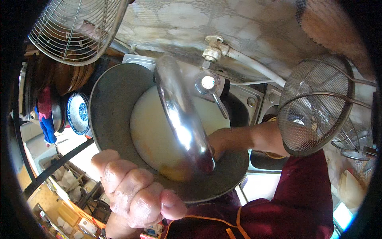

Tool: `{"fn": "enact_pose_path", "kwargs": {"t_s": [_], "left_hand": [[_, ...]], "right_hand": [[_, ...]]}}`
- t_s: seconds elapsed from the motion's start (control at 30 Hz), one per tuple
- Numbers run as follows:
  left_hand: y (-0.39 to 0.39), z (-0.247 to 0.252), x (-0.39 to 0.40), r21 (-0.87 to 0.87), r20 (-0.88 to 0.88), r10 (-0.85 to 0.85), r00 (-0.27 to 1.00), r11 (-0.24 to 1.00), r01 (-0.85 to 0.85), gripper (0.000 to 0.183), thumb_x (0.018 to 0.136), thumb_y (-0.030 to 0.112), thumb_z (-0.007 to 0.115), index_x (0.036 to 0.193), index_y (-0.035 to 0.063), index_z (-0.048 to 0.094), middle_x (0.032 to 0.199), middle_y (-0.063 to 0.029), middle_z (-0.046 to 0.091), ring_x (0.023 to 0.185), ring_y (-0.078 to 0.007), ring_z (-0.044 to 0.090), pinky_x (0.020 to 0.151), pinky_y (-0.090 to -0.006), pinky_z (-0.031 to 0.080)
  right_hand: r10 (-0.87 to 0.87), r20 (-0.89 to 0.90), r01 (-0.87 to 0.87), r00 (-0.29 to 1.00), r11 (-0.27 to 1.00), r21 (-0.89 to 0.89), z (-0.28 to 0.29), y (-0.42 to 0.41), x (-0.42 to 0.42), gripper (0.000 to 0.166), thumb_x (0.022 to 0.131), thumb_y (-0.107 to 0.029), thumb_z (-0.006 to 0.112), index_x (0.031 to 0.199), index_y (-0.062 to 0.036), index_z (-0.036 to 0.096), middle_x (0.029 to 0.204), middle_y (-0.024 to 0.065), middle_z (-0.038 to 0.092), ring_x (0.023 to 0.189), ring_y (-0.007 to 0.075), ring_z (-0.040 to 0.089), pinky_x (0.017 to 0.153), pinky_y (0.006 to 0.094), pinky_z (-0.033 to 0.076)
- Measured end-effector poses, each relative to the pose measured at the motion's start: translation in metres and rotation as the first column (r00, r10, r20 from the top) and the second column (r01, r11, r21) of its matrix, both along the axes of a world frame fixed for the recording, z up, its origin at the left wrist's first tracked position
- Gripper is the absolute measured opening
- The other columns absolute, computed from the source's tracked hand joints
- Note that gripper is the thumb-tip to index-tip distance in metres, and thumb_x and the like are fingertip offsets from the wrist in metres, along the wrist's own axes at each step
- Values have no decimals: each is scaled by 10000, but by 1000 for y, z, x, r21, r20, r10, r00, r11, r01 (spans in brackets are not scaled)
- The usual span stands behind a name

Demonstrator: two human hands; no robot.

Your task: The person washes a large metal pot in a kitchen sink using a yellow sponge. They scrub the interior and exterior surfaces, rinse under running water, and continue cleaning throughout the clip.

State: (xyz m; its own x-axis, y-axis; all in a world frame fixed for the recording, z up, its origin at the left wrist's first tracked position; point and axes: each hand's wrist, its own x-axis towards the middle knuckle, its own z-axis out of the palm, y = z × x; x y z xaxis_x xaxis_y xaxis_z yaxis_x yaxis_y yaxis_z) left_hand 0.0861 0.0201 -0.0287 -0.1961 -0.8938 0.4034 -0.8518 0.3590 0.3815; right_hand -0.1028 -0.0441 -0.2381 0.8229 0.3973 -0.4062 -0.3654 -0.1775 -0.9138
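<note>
A large dark wok (115, 89) sits tilted over the sink, with cloudy whitish water (152, 128) in it. My left hand (134, 188) is closed in a wet fist at the near-left rim, as around the wok's handle, which the fingers hide. My right hand (219, 143) reaches into the wok from the right, its fingers hidden behind the thick curved metal faucet spout (176, 110). Beside those fingers a blurred yellowish patch (177, 173) shows at the water's edge; I cannot tell whether it is something held.
A faucet lever (220, 106) and wall pipe (256, 65) stand behind the wok. A mesh strainer (313, 104) hangs at the right, above my forearm. A wire basket (77, 33) hangs upper left. Blue-patterned bowls (78, 113) stand left of the wok, near a black rack bar (62, 164).
</note>
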Motion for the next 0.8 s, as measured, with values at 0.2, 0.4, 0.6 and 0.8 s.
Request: {"fn": "enact_pose_path", "kwargs": {"t_s": [0.2,0.4,0.6,0.8], "left_hand": [[-3,-8,-4,-50,-42,-8,999,999,6,149,829,173,456,705,102,412,638,-30,394,607,-218,367,619,-420,328],[-6,-10,-4,-29,-42,-13,999,1000,12,169,843,171,452,700,94,404,633,-38,403,612,-220,365,629,-421,324],[0,-1,-3,-15,-20,18,1000,1000,-18,158,842,163,443,708,95,395,645,-44,409,617,-225,361,651,-428,329],[3,-3,-6,-41,11,32,999,999,-31,151,832,162,462,710,93,405,640,-35,407,615,-222,377,639,-420,344]], "right_hand": [[-12,-296,81,955,972,223,6,-81,-44,329,927,-305,584,941,11,674,814,60,646,746,148,557,709,339,477],[-297,-64,303,953,910,285,-12,-35,-1,310,917,-299,594,928,3,662,801,60,643,735,139,555,686,342,471],[231,-96,-210,968,958,194,-9,-45,-28,293,907,-294,604,915,-4,650,787,60,640,724,129,553,663,346,466],[-417,-434,586,799,701,405,-28,-73,-25,463,860,-341,701,1206,-48,607,1143,72,653,1046,210,618,880,393,496]]}}
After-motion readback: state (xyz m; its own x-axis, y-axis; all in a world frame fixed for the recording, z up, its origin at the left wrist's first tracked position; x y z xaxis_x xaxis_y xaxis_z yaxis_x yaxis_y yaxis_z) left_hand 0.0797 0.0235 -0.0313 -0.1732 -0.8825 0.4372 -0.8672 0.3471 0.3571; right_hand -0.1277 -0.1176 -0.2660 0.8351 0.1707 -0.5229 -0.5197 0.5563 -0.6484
